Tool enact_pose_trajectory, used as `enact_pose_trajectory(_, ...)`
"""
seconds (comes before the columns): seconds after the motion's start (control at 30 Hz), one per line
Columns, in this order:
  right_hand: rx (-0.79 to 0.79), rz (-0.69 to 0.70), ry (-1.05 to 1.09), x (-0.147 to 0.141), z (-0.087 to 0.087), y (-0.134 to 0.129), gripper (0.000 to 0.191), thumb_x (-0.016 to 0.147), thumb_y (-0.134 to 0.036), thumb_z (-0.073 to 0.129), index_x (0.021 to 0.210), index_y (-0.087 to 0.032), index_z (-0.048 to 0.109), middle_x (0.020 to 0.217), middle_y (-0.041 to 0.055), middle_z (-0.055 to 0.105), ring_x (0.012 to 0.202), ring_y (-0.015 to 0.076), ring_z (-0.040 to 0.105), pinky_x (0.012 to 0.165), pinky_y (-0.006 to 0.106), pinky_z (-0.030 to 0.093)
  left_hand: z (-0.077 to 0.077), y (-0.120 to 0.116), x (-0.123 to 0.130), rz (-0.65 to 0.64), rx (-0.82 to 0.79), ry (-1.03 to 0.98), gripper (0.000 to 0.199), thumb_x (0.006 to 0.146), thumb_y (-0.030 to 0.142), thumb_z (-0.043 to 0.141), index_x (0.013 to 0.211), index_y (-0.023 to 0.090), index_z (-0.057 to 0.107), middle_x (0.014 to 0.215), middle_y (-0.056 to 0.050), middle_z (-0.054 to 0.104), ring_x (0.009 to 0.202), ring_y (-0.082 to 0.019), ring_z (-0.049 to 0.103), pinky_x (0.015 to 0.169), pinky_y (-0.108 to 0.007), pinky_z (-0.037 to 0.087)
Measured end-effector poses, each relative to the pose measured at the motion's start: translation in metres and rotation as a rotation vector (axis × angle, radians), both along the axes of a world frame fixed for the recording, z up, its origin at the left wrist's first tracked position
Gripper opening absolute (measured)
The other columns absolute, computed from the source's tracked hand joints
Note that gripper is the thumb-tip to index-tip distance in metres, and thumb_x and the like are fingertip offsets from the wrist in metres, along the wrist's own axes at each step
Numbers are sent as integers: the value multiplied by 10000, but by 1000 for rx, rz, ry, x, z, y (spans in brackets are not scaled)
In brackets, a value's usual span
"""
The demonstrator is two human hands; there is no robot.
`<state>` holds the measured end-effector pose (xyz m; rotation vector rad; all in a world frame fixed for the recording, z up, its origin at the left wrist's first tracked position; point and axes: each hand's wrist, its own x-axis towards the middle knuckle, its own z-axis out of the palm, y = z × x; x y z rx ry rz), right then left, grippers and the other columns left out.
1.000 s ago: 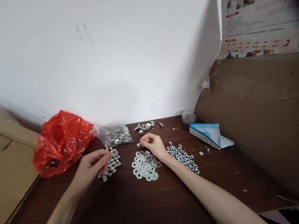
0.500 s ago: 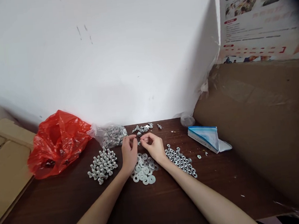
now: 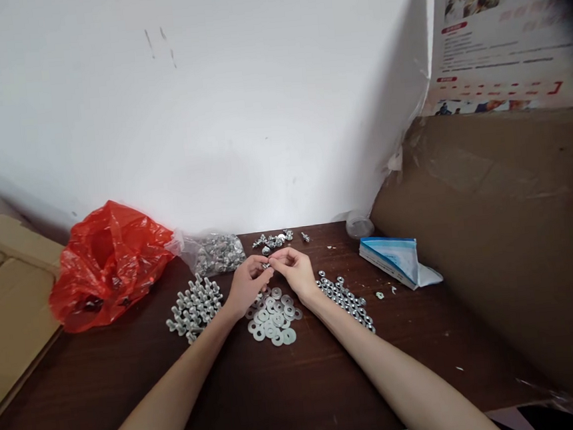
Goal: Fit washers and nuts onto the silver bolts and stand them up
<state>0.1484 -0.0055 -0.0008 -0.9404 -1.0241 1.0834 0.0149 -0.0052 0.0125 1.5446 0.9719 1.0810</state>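
My left hand (image 3: 248, 285) and my right hand (image 3: 296, 274) meet above the pile of flat washers (image 3: 275, 316), fingertips pinched together. Between them is a small silvery metal fastener (image 3: 266, 265), mostly covered by the fingers; whether it is a bolt, a nut or both joined I cannot tell. Left of my left hand stand several bolts (image 3: 197, 306), heads down in a cluster. A group of nuts (image 3: 347, 300) lies to the right of my right wrist. Just beyond the fingers sit several bolts with washers and nuts on them (image 3: 275, 241).
A clear bag of metal parts (image 3: 219, 253) lies by the wall, beside a red plastic bag (image 3: 113, 263). At the right are a round clear container (image 3: 359, 225), a blue-and-white packet (image 3: 393, 259) and a big cardboard box (image 3: 497, 210). Another carton (image 3: 13, 299) borders the left.
My hands have come closer together, and their fingertips now meet around the small fastener. The camera view has shifted slightly.
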Motion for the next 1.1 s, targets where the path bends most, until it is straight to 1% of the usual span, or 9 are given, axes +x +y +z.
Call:
enact_pose_trajectory(0.13, 7, 13, -24, -1, -1, 0, 237, 627, -360, 738, 737, -186, 622, 620, 7, 651, 585, 160, 614, 615, 293, 503, 8, 1, -3, -57, -84, -62, 286, 692, 292, 694, 891, 129, 570, 629, 28, 597, 444, -51, 473, 474, -199, 392)
enact_pose_trajectory(0.23, 20, 24, -22, -1, -2, 0, 236, 630, -361, 739, 738, -186, 622, 627, 11, 650, 591, 160, 612, 622, 295, 510, 10, 1, -4, -63, -115, -93, 295, 675, 305, 710, 871, 125, 583, 643, 18, 614, 450, -50, 475, 469, -199, 391)
enact_pose_trajectory(0.47, 40, 5, -80, 0, -1, 0, 244, 659, -396, 720, 747, -186, 633, 662, 18, 663, 601, 165, 615, 632, 302, 516, 9, 1, -3, -57, -113, -105, 292, 674, 310, 715, 862, 127, 588, 644, 21, 611, 451, -47, 478, 467, -199, 407)
enact_pose_trajectory(0.63, 64, -15, -149, 0, -1, -3, 254, 689, -404, 718, 775, -180, 634, 654, 24, 668, 599, 170, 622, 625, 300, 507, 8, 1, -2, -39, -99, -92, 246, 681, 277, 695, 829, 126, 569, 637, 27, 601, 429, -39, 465, 457, -191, 400)
enact_pose_trajectory(0.87, 109, -23, -258, 1, 5, -9, 265, 702, -432, 717, 688, -183, 626, 642, 37, 683, 616, 181, 638, 625, 300, 506, 0, 2, 1, 60, -30, -37, 227, 689, 292, 679, 774, 145, 528, 600, 34, 585, 414, -46, 438, 407, -172, 348)
enact_pose_trajectory(0.93, 114, -47, -287, 1, 5, -9, 262, 710, -426, 709, 661, -185, 619, 630, 33, 680, 609, 179, 631, 621, 299, 500, -3, 1, 1, 77, 31, 11, 200, 705, 286, 664, 778, 146, 542, 650, 11, 616, 473, -68, 492, 441, -181, 379)
enact_pose_trajectory(1.03, 112, -89, -328, 2, 5, -9, 273, 711, -414, 708, 608, -193, 585, 617, 26, 673, 608, 174, 621, 631, 296, 494, -7, 0, 0, 78, 138, 90, 158, 742, 276, 632, 813, 146, 577, 731, -25, 661, 627, -122, 595, 549, -211, 449)
enact_pose_trajectory(1.1, 114, -93, -332, 2, 5, -9, 285, 709, -409, 711, 588, -197, 563, 614, 25, 669, 611, 172, 619, 636, 294, 490, -9, 0, 0, 80, 160, 121, 159, 756, 283, 619, 836, 147, 595, 746, -35, 673, 672, -142, 617, 565, -217, 455)
